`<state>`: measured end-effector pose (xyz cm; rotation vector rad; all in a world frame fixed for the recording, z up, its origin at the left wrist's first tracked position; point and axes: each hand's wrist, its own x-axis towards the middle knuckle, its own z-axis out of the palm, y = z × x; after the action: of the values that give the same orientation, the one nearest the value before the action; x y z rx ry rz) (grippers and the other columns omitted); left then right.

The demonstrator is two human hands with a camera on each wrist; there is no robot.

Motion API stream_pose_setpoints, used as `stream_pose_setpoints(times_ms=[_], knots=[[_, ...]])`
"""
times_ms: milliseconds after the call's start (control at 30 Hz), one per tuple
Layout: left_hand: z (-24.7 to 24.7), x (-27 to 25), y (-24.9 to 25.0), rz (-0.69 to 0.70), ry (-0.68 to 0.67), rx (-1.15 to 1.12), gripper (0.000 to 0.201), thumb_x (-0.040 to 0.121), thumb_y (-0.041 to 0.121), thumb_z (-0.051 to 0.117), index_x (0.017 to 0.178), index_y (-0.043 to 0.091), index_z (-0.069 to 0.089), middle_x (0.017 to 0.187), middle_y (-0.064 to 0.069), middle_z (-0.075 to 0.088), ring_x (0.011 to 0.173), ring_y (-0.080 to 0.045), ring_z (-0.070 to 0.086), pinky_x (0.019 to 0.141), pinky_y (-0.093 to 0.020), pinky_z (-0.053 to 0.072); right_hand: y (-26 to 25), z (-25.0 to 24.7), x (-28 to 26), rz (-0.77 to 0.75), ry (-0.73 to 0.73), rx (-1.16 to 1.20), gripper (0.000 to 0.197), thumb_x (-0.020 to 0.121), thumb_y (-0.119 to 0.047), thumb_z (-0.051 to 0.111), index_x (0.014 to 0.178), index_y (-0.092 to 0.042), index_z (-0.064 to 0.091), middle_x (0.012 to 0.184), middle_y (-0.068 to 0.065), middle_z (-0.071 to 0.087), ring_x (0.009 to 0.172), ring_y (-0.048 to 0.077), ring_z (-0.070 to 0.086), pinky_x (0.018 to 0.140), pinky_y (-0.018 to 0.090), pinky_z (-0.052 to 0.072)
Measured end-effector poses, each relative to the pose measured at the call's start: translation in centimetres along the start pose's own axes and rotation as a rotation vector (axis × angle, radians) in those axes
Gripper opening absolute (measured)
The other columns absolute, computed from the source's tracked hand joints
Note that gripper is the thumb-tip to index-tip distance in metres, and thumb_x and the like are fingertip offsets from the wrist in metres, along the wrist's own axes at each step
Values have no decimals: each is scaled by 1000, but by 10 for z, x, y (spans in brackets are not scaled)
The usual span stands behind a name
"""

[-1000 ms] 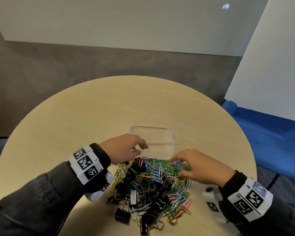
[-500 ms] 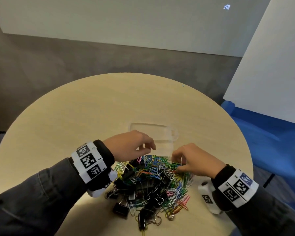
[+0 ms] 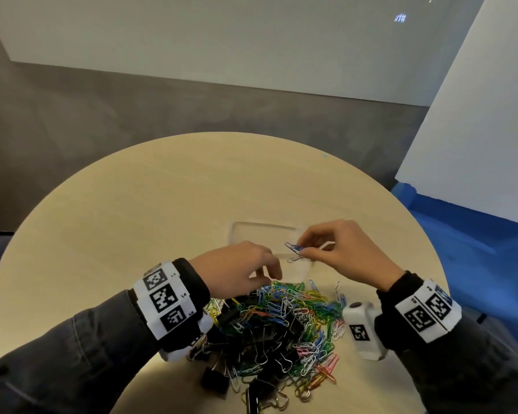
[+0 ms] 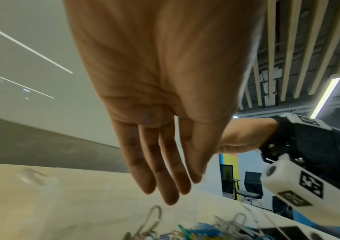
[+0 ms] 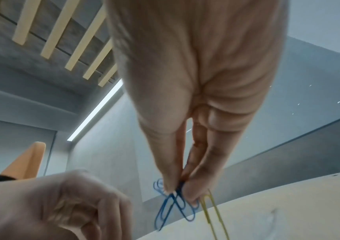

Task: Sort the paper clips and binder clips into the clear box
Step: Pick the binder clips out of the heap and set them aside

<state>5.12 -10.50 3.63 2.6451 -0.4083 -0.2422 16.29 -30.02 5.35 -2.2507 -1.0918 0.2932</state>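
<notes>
A heap of coloured paper clips [image 3: 293, 306] and black binder clips [image 3: 263, 351] lies on the near part of the table. Just behind it stands the clear box [image 3: 251, 231]. My right hand [image 3: 304, 249] hovers over the box and pinches a few blue paper clips [image 3: 293, 248] between thumb and fingers. The right wrist view shows the blue clips [image 5: 173, 206] in that pinch [image 5: 177, 188], with a yellow clip [image 5: 212, 211] dangling beside them. My left hand [image 3: 271, 271] hangs over the heap's far edge; its fingers [image 4: 171, 186] are relaxed and hold nothing.
The round light-wood table [image 3: 132, 234] has bare surface to the left of and behind the box. A blue mat [image 3: 476, 249] and a white panel lie beyond the table's right edge. The white wrist camera [image 3: 361, 330] sits under my right wrist, close to the heap.
My right hand has risen from the heap with blue paper clips and moved forward over the clear box. My left hand has shifted slightly right along the heap's far edge.
</notes>
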Motion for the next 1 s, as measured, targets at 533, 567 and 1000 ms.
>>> stream_pose_setpoints(times_ms=[533, 567, 1000], knots=[[18, 39, 27, 123, -203, 465, 37, 90, 22, 58, 127, 19, 53, 115, -3, 56, 106, -23, 55, 69, -33, 43, 9, 32, -41, 147, -430, -431, 59, 74, -37, 77, 126, -26, 50, 103, -5, 47, 95, 14, 47, 78, 26, 43], [18, 38, 27, 118, -192, 461, 35, 90, 18, 57, 124, 18, 53, 113, -4, 56, 104, -24, 56, 68, -33, 43, 9, 32, -39, 121, -423, -444, 50, 77, -31, 74, 122, -25, 53, 98, -6, 47, 90, 15, 47, 73, 25, 41], [-12, 22, 5, 23, 57, -45, 12, 84, 17, 70, 96, 17, 72, 93, 5, 73, 80, -5, 64, 76, -17, 51, 15, -7, -23, 133, -296, -149, 3, 80, -19, 76, 83, -19, 75, 67, -9, 70, 62, 3, 65, 66, 21, 52]])
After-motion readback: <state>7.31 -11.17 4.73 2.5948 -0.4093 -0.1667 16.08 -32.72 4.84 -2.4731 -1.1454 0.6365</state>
